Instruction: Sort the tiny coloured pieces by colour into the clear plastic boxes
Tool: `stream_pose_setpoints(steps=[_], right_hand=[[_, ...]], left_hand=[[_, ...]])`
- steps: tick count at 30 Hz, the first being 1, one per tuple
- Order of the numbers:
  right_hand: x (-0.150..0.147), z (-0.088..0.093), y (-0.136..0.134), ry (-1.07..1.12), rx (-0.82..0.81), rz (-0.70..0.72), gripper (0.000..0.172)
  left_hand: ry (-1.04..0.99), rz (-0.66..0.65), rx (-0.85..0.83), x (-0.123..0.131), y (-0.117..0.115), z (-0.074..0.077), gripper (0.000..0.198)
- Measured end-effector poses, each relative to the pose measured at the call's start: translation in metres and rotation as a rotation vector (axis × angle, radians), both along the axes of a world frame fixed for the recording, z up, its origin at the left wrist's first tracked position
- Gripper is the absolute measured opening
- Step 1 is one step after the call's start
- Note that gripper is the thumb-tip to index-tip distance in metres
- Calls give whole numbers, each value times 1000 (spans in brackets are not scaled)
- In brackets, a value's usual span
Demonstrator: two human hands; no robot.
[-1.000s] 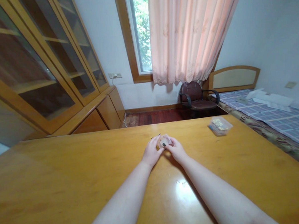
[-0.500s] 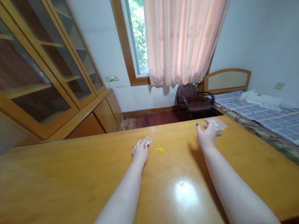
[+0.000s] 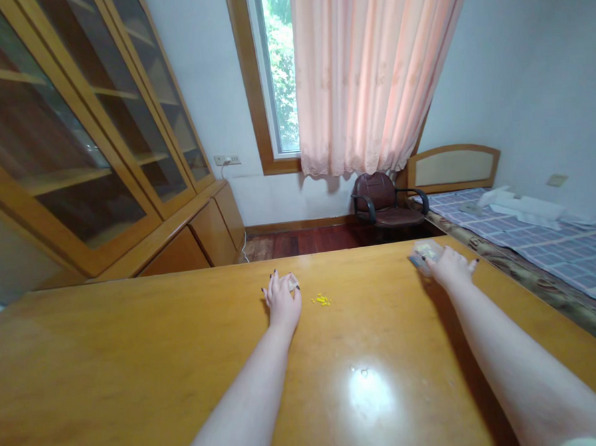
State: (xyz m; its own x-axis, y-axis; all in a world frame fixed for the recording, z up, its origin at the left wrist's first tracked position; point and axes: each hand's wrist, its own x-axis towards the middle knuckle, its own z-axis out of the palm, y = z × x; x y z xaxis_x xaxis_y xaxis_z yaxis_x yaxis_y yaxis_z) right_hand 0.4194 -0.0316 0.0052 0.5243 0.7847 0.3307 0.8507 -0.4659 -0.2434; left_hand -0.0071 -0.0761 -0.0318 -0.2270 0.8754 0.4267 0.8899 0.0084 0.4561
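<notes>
My left hand (image 3: 283,305) rests on the table, its fingers curled round a small clear-white box (image 3: 292,282). Just right of that box lies a little heap of small yellow pieces (image 3: 323,300). At the table's far right, my right hand (image 3: 451,267) grips the near side of a clear plastic container (image 3: 426,251) with pale contents that I cannot make out. One finger of this hand sticks out to the right. The hand partly covers the container, and something blue shows at its left edge.
The wooden table (image 3: 135,364) fills the foreground. Beyond its far edge stand a brown armchair (image 3: 381,198) and, at right, a bed (image 3: 528,231) with a checked cover. A glass-fronted cabinet (image 3: 86,187) lines the left side.
My right hand has moved right, from beside the plastic container onto it. My left hand has turned slightly, still holding the small box. The yellow pieces lie as before.
</notes>
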Motion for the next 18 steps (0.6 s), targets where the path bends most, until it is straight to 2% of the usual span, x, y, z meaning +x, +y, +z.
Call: stream_pose_setpoints(steps=[2,4,6,8,10,12,14,16,18], right_hand=[[-3,7,-1,-2,50,19,59],[-14,17,-5,-14,174,61,63],[-35,29,-11,39,303,171,72],[-67,38,-21,278,293,320,76],[-106,37,-32,595,164,470,74],[-145,24,-42,795,96,625,71],[-178,2,-50,922,118,699,77],[-201,-23,-54,1046,186,780,78],[-215,-43,-56,1125,325,813,79]], left_hand=[[-18,-12,46,0,0,-1,39],[-31,-39,97,0,1,-2,38],[-42,-101,142,0,1,-3,38],[-51,-197,178,2,1,-3,36],[-59,-314,206,3,-1,-2,33],[-66,-443,219,4,-5,1,31],[-71,-570,207,5,-9,5,32],[-66,-686,163,7,-13,8,35],[-50,-790,98,9,-16,10,40]])
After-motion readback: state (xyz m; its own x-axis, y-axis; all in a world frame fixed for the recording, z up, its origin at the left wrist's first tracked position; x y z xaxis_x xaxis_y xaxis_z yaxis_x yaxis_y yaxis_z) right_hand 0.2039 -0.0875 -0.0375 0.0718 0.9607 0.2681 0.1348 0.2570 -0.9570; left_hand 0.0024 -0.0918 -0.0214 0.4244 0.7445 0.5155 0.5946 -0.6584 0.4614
